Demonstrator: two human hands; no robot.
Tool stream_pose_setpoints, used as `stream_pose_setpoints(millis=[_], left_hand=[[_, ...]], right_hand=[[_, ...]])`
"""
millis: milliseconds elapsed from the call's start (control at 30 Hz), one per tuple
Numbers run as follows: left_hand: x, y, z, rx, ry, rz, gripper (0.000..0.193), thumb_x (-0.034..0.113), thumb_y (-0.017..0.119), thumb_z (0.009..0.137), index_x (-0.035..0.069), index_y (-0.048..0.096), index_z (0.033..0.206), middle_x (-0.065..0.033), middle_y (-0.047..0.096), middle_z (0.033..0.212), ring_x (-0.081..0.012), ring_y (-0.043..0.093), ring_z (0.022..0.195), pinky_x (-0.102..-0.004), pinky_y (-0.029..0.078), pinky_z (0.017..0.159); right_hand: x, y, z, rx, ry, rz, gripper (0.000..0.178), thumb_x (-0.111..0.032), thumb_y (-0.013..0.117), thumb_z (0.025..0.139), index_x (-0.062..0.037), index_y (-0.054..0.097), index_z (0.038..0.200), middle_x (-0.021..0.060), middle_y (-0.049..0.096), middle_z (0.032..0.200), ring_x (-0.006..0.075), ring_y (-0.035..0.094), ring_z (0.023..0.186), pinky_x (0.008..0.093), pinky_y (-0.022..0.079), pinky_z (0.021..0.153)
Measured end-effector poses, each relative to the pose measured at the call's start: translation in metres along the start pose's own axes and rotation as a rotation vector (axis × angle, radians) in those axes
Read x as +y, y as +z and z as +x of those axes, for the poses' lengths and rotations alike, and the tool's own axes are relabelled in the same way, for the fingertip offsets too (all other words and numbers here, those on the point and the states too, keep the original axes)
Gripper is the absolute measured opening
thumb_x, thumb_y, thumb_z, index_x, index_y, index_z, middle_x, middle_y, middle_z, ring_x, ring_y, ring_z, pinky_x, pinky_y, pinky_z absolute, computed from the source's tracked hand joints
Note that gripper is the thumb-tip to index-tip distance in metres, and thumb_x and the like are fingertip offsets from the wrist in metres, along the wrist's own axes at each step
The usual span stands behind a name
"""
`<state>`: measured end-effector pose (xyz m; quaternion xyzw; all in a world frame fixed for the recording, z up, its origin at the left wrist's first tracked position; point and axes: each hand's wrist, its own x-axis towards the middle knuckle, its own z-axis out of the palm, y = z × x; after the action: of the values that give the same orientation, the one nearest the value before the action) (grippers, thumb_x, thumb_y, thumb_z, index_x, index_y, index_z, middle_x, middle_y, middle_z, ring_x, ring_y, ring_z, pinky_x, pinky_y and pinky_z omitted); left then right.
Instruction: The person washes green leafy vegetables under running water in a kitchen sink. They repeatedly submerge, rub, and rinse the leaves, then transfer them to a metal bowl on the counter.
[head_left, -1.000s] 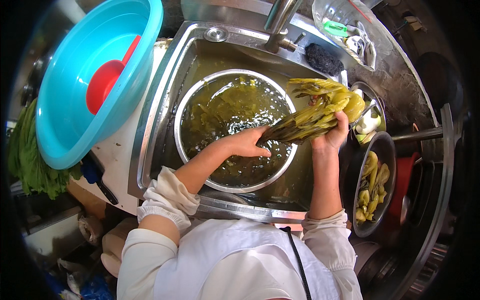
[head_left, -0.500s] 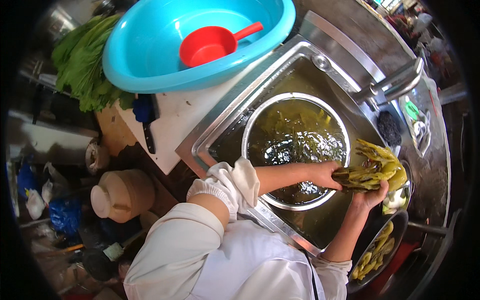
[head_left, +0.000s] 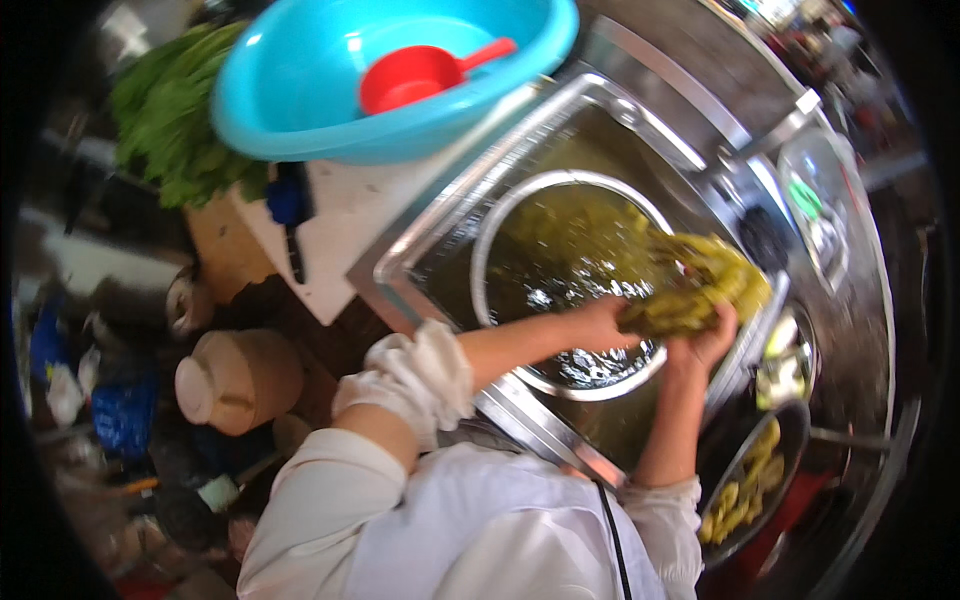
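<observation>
A bunch of wet, yellow-green pickled mustard greens [head_left: 700,285] is held between my two hands over the right part of a round metal basin [head_left: 575,394]. My left hand [head_left: 598,324] is closed on its leafy, left end. Around the thicker, right end curl the fingers of my right hand [head_left: 706,345], which grips from below. The basin sits in the stainless steel sink [head_left: 540,418], and both contain murky water. More greens show under the water inside the basin.
A blue tub [head_left: 300,110] with a red dipper [head_left: 412,80] stands at the back left, beside leafy greens [head_left: 170,115]. A knife [head_left: 294,250] lies on the white cutting board [head_left: 345,215]. A faucet [head_left: 775,130] rises at the right. A dark pan [head_left: 795,440] holds pickled pieces.
Both hands have moved left with the bunch of mustard greens, from the sink's right edge to over the basin. The whole view has shifted slightly.
</observation>
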<state>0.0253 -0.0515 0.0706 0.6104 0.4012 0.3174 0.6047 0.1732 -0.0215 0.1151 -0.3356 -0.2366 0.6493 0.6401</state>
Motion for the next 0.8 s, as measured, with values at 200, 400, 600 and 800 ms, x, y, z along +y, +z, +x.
stream_pose_setpoints(millis=[200, 400, 600, 800], left_hand=[[-0.012, 0.022, -0.007, 0.187, 0.067, -0.013, 0.032, 0.019, 0.066, 0.077, 0.007, 0.059, 0.106, -0.012, 0.065, 0.095, -0.0224, 0.062, 0.09, -0.0322, 0.048, 0.078], [-0.014, 0.002, -0.041, 0.222, 0.112, 0.188, 0.071, 0.019, 0.074, 0.067, 0.001, 0.039, 0.126, -0.0191, 0.049, 0.12, -0.0271, 0.05, 0.11, -0.0347, 0.039, 0.093], [-0.052, -0.121, -0.135, 0.745, 0.08, 0.533, 0.027, 0.01, 0.062, 0.075, 0.002, 0.059, 0.101, -0.0142, 0.059, 0.096, -0.025, 0.06, 0.086, -0.0331, 0.048, 0.077], [-0.093, -0.266, -0.28, 1.253, -0.394, 1.036, 0.025, 0.004, 0.056, 0.07, 0.004, 0.053, 0.095, -0.0218, 0.048, 0.098, -0.0397, 0.047, 0.095, -0.0442, 0.042, 0.077]], right_hand=[[0.001, 0.002, -0.005, -0.167, 0.035, 0.124, 0.052, -0.015, 0.051, 0.07, 0.0033, 0.043, 0.118, 0.0187, 0.054, 0.11, 0.0307, 0.054, 0.098, 0.0396, 0.041, 0.09], [0.007, 0.014, -0.023, -0.086, 0.084, -0.005, 0.054, -0.015, 0.052, 0.071, 0.0028, 0.041, 0.121, 0.017, 0.054, 0.111, 0.0295, 0.053, 0.102, 0.0394, 0.041, 0.091], [0.014, 0.024, -0.029, -0.139, -0.026, -0.169, 0.049, -0.008, 0.054, 0.07, 0.0009, 0.042, 0.117, 0.0125, 0.054, 0.105, 0.0244, 0.054, 0.096, 0.0355, 0.043, 0.085], [0.059, 0.086, -0.054, -0.18, -0.112, -0.257, 0.053, -0.005, 0.055, 0.068, -0.0002, 0.041, 0.119, 0.01, 0.052, 0.107, 0.0233, 0.053, 0.097, 0.035, 0.043, 0.086]])
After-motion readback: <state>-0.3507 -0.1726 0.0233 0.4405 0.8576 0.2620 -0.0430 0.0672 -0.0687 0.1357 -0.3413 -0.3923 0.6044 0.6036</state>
